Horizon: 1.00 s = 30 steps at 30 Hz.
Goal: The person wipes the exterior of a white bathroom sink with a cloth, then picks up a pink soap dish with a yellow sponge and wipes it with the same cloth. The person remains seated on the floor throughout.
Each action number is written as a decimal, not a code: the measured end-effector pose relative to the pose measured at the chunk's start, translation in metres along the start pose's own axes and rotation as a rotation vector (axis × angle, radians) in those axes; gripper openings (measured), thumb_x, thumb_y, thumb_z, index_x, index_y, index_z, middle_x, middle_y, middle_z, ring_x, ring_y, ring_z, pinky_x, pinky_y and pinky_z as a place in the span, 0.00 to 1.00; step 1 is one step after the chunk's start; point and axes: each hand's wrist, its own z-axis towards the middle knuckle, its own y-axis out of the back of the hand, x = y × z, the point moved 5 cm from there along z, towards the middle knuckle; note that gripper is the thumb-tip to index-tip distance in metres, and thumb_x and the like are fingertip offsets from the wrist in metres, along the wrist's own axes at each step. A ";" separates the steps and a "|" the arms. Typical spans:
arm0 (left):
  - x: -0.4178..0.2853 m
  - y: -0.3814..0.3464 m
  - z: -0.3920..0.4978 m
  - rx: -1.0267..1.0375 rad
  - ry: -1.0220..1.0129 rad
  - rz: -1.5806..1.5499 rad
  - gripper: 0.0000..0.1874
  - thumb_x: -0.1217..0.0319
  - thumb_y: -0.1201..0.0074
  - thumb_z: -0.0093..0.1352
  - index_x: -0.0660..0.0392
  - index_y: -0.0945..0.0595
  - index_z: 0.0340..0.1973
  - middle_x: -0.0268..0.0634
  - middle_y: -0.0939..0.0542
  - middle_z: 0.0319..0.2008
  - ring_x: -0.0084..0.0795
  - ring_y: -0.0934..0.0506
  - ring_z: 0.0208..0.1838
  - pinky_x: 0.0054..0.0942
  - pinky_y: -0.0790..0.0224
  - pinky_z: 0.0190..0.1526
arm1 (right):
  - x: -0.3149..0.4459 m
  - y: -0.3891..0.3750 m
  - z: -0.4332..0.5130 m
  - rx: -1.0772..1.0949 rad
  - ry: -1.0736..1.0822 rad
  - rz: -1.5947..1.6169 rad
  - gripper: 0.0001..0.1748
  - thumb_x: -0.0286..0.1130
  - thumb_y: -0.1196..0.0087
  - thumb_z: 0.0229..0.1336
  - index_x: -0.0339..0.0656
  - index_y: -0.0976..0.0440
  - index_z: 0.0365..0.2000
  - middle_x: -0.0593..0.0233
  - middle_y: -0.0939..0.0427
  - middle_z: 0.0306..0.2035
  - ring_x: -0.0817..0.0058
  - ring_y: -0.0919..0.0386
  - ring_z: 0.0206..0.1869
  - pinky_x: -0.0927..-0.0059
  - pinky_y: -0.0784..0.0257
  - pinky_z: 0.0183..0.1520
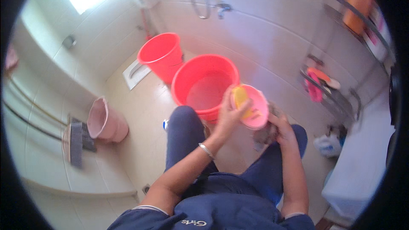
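My left hand (230, 110), with a bangle at the wrist, grips a yellow block-like thing (239, 95), blurred, perhaps a sponge or scrub brush. It is held against the inside of a small pink tub or bowl (258, 102), tilted towards me. Behind the tub, my right hand (281, 126) supports it from the right side. A mottled grey-brown thing (267, 132), too blurred to name, shows below the tub by that hand. Just beyond my left hand stands a wide red plastic tub (206, 59), its inside partly visible.
A tall red bucket (163, 67) stands behind, near a white squat toilet (134, 73). To the left are a pink bin (119, 127) and a broom (76, 143). A tap (222, 8) is on the far wall. Rails with slippers (314, 84) and a white cabinet (358, 166) line the right.
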 end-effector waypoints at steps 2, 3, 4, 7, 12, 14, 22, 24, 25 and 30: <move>0.007 -0.003 0.003 0.012 -0.032 -0.014 0.37 0.76 0.42 0.65 0.61 0.45 0.66 0.39 0.28 0.52 0.27 0.27 0.54 0.27 0.30 0.54 | -0.008 0.007 0.001 -0.047 -0.068 0.031 0.28 0.32 0.38 0.50 0.35 0.31 0.52 0.64 0.22 0.43 0.79 0.23 0.42 0.76 0.26 0.44; 0.007 -0.002 0.004 0.017 -0.060 0.024 0.41 0.76 0.42 0.66 0.63 0.50 0.68 0.39 0.29 0.54 0.26 0.28 0.55 0.27 0.32 0.56 | -0.011 0.011 0.001 -0.083 -0.074 0.044 0.26 0.31 0.39 0.50 0.36 0.30 0.51 0.64 0.21 0.42 0.78 0.23 0.41 0.75 0.25 0.44; 0.012 0.000 0.006 0.015 0.019 0.023 0.44 0.75 0.41 0.65 0.65 0.53 0.68 0.40 0.30 0.55 0.25 0.28 0.55 0.27 0.34 0.57 | -0.016 0.015 0.003 -0.124 -0.061 0.120 0.25 0.30 0.40 0.50 0.35 0.29 0.50 0.63 0.21 0.43 0.77 0.22 0.42 0.75 0.25 0.44; 0.002 0.013 0.010 0.028 -0.071 0.223 0.46 0.65 0.39 0.65 0.67 0.52 0.68 0.51 0.30 0.59 0.32 0.29 0.60 0.31 0.37 0.60 | -0.030 0.028 0.010 -0.268 -0.096 0.226 0.23 0.30 0.42 0.51 0.34 0.28 0.49 0.61 0.21 0.45 0.72 0.22 0.46 0.72 0.26 0.49; -0.005 0.035 0.014 0.110 0.033 0.192 0.43 0.62 0.41 0.66 0.64 0.48 0.68 0.56 0.30 0.59 0.41 0.29 0.62 0.34 0.38 0.61 | -0.037 0.020 0.020 -0.051 0.015 0.161 0.27 0.34 0.44 0.56 0.32 0.34 0.55 0.55 0.24 0.51 0.64 0.24 0.51 0.66 0.27 0.54; -0.002 0.046 0.016 0.115 0.084 0.146 0.41 0.61 0.42 0.66 0.63 0.46 0.67 0.56 0.28 0.57 0.44 0.28 0.61 0.36 0.36 0.60 | -0.048 0.018 0.019 -0.108 -0.052 0.219 0.29 0.39 0.43 0.56 0.34 0.34 0.55 0.56 0.25 0.51 0.64 0.24 0.52 0.65 0.28 0.55; -0.006 0.067 0.019 0.034 -0.051 0.330 0.43 0.63 0.41 0.63 0.64 0.46 0.67 0.62 0.30 0.56 0.55 0.28 0.59 0.42 0.36 0.58 | -0.069 -0.013 0.038 -0.046 -0.220 0.092 0.44 0.43 0.32 0.44 0.35 0.39 0.58 0.55 0.27 0.52 0.62 0.25 0.53 0.60 0.28 0.56; -0.013 0.070 0.019 0.078 0.046 0.354 0.44 0.63 0.41 0.63 0.64 0.47 0.68 0.61 0.32 0.58 0.56 0.28 0.57 0.42 0.35 0.57 | -0.070 -0.015 0.042 -0.064 -0.228 0.085 0.44 0.39 0.33 0.41 0.34 0.40 0.58 0.52 0.28 0.52 0.61 0.25 0.53 0.59 0.27 0.55; -0.028 0.076 0.018 0.018 -0.091 0.398 0.43 0.64 0.41 0.63 0.63 0.46 0.67 0.60 0.31 0.57 0.55 0.27 0.55 0.41 0.34 0.56 | -0.070 -0.015 0.043 -0.078 -0.218 0.089 0.44 0.39 0.34 0.41 0.34 0.40 0.58 0.52 0.28 0.52 0.61 0.25 0.53 0.59 0.27 0.55; -0.059 0.187 0.007 -0.303 -0.347 0.511 0.35 0.74 0.42 0.62 0.60 0.37 0.64 0.47 0.27 0.54 0.35 0.22 0.47 0.33 0.28 0.50 | -0.069 0.009 0.041 -0.213 -0.154 0.158 0.44 0.40 0.36 0.42 0.34 0.40 0.59 0.53 0.28 0.53 0.58 0.27 0.55 0.57 0.31 0.59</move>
